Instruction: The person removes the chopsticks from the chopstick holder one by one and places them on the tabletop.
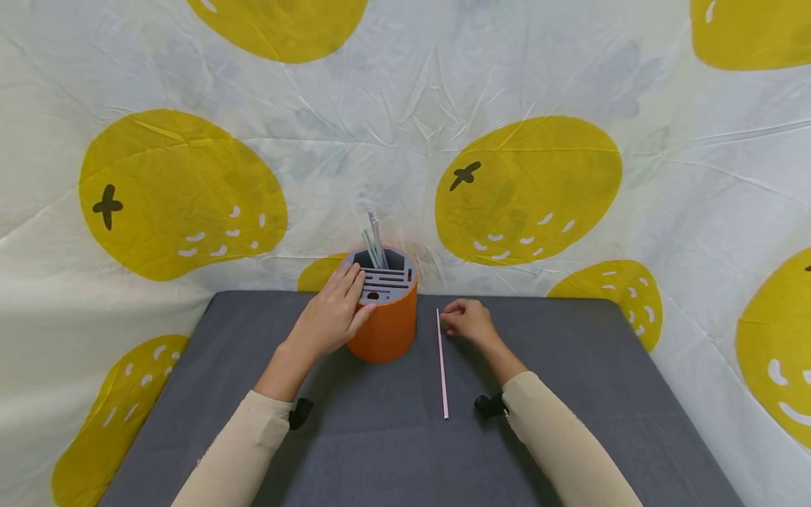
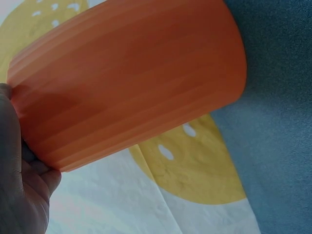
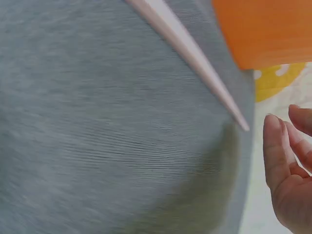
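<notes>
My left hand (image 1: 326,317) rests on the top left edge of an orange cylindrical holder (image 1: 384,334), its visible fingers straight and the thumb spread toward the front. In the left wrist view, that hand's fingertips (image 2: 52,179) are right at the rim of the orange wall. A pale pink drinking straw (image 1: 442,370) lies lengthwise on the table to the right of the holder. Beside the straw's far end is my right hand (image 1: 467,320), fingers loosely bent. The right wrist view shows the fingers apart from the straw (image 3: 195,58), with nothing between them.
The holder's grey slotted top (image 1: 386,285) has several straws (image 1: 376,243) standing in its back opening. A dark grey cloth covers the table (image 1: 380,451). Behind it hangs a white curtain (image 1: 393,176) printed with yellow fruit. Both wrists wear black cameras.
</notes>
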Demonstrator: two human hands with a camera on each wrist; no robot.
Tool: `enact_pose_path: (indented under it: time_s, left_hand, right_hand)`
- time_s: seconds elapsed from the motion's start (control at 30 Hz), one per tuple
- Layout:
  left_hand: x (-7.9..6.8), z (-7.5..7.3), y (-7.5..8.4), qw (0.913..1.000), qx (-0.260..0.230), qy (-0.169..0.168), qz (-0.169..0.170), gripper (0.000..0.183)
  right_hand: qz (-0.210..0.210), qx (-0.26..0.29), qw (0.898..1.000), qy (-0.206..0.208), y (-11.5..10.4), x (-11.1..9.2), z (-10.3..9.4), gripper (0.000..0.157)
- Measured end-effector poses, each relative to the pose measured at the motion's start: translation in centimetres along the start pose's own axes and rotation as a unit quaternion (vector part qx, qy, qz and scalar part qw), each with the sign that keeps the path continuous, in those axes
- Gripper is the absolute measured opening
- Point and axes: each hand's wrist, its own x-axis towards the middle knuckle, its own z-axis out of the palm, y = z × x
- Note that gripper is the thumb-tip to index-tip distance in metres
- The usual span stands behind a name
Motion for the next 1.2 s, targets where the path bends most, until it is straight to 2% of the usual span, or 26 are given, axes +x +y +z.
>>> enact_pose_path:
  time_s: [0.2,0.4,0.53,0.83,1.07,1.2]
  left_hand:
    - [0.1,0.2,0.0,1.0,0.005,-0.004,0.001,0.068]
    - [0.1,0.3,0.0,1.0,0.007,-0.007,0.001,0.068]
    - [0.0,0.3,0.0,0.9999,0.007,-0.007,0.0,0.068]
    - [0.0,0.2,-0.1,0.9999,0.01,0.004,0.003,0.067]
    - [0.0,0.1,0.0,0.9999,0.006,0.008,0.005,0.067]
    - [0.0,0.2,-0.2,0.9999,0.013,0.008,0.007,0.067]
  right_hand:
    - [-0.063,-0.031,0.998,0.001,-2.5,0.3,-1.3,0.022]
    - [-0.104,-0.023,0.994,0.002,-5.6,0.5,-2.0,0.025]
    - [-0.148,-0.019,0.989,0.015,-8.0,0.8,-2.1,0.026]
    - [-0.229,0.005,0.973,0.013,-12.3,2.2,-1.4,0.026]
    - [-0.259,-0.008,0.966,0.016,-14.0,2.9,-0.3,0.027]
    - [-0.267,-0.014,0.964,0.001,-15.2,2.9,0.1,0.028]
